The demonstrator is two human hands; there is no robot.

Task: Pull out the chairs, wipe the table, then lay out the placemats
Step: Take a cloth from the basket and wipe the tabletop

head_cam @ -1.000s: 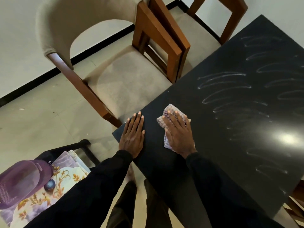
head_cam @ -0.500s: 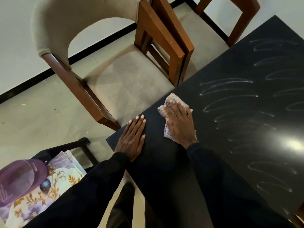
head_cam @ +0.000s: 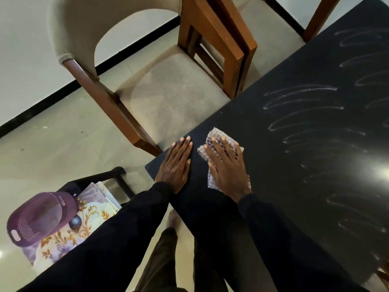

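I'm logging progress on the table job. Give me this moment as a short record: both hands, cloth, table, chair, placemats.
left hand: flat on the table near its corner, fingers straight, holding nothing
right hand: pressing flat on the cloth
cloth: checked, under the right hand
table: black top, curved wipe streaks across it
chair: pulled out, beside the table's edge
placemats: floral stack off the table, purple object on top; not yet laid

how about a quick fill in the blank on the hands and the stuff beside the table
1. The right hand presses flat on a checked ____.
2. The left hand lies flat on the black ____.
3. On the floral placemats sits a purple ____.
Missing words: cloth; table; cap
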